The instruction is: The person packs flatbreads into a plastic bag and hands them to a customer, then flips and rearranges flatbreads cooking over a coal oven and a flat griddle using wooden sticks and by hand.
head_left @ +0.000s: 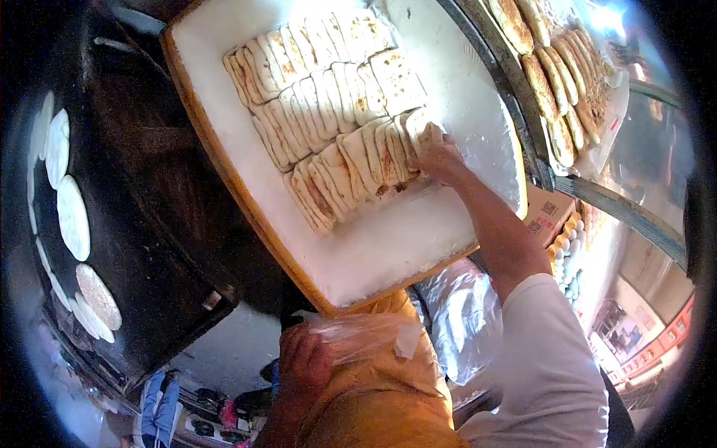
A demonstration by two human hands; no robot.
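Observation:
Three rows of folded flatbreads (321,112) lie packed side by side in a white tray with a yellow-brown rim (246,196). My right hand (439,158) is at the right end of the nearest row, its fingers closed on the end flatbread (418,127). Lower down, in front of my orange apron (373,388), my left hand (305,357) is closed on a clear plastic bag (366,336), which stretches off to the right.
At left, round flatbreads (73,216) lie on a dark griddle (142,246). Browned breads (553,82) are piled beyond a metal edge at upper right. A cardboard box (549,210) and eggs (573,250) stand right of my arm.

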